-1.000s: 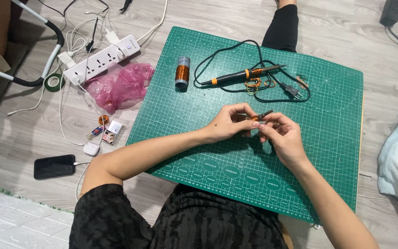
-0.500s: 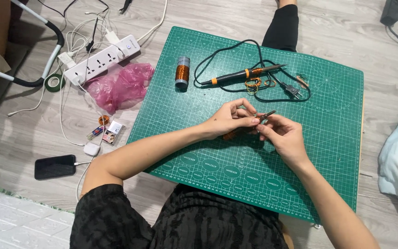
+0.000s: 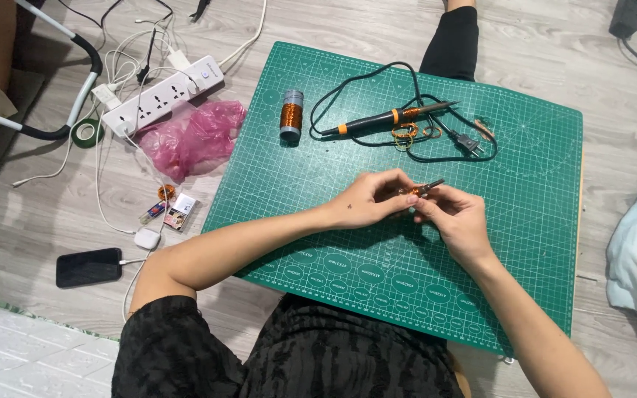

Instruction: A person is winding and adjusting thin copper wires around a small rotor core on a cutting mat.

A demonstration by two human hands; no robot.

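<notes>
Near the middle of the green cutting mat, your left hand and right hand meet, fingers pinching a small copper-wound metal piece between them. Farther off lie the soldering iron and copper wire spool, toward the mat's far edge.

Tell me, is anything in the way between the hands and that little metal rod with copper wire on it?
No. Both the left hand and the right hand already pinch the small rod wound with copper wire above the green cutting mat, with nothing between fingers and rod.
</notes>
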